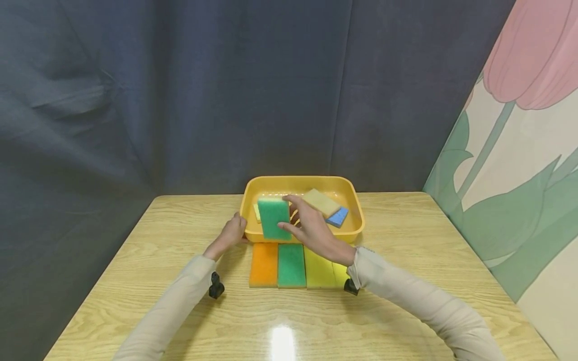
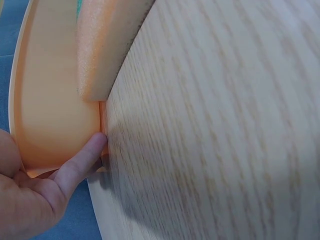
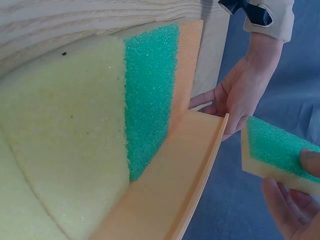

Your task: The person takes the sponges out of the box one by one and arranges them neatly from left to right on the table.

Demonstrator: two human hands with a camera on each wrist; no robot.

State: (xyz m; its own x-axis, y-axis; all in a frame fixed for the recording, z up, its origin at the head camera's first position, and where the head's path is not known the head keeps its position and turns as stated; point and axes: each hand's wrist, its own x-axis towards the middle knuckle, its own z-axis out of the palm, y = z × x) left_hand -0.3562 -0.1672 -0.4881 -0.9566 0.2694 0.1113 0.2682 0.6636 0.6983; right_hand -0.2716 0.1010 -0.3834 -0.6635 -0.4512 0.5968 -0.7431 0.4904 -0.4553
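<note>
My right hand [image 1: 312, 228] pinches a green-faced sponge [image 1: 273, 218] by its right edge, thumb on the green side, over the front part of a yellow plastic tub [image 1: 298, 183]. In the right wrist view this sponge [image 3: 275, 147] shows a pale yellow underside. My left hand [image 1: 232, 231] grips the tub at its left front corner. From the left wrist, one finger of that hand [image 2: 37, 192] lies along the tub's lower wall. Inside the tub are a pale yellow sponge [image 1: 321, 202], a blue sponge [image 1: 337, 217] and a light yellow piece [image 1: 257, 213] partly hidden by the held sponge.
A row of sponges lies against the tub's front on the wooden table [image 1: 189, 240]: orange [image 1: 264, 265], green [image 1: 291, 265], yellow [image 1: 318, 268] and another yellow [image 1: 340, 275], partly covered by the right wrist. A dark curtain [image 1: 253, 100] hangs behind; a painted wall [image 1: 519, 175] stands at right.
</note>
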